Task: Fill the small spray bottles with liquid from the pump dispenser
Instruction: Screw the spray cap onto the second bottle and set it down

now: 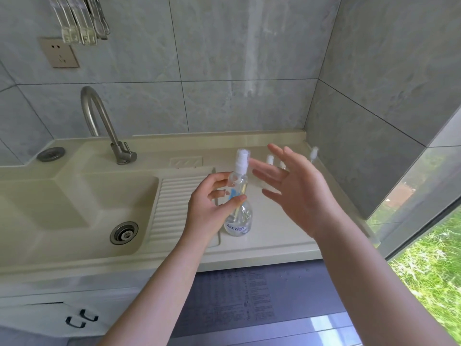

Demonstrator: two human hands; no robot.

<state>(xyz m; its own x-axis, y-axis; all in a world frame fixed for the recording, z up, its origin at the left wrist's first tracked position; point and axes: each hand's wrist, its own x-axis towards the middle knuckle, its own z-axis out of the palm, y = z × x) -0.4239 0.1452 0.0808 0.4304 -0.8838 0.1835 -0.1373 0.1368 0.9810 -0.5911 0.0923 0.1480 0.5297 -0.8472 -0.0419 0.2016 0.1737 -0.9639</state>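
Note:
A clear bottle [238,216] with a white spray-type pump head and a blue label stands on the cream counter [274,236], liquid showing in its round base. My left hand [212,203] holds it around the neck, thumb in front and fingers behind. My right hand [296,186] hovers just right of the pump head, fingers spread and straight, holding nothing. Behind my right hand, white caps of small spray bottles [269,159] stand on the counter, mostly hidden. Another small white-topped bottle [313,153] stands by the right wall.
A cream sink [62,208] with a ribbed drainboard and a steel tap [99,123] lies to the left. Grey tiled walls close the back and right. A window with grass outside is at the far right. Cabinet doors sit below the counter's front edge.

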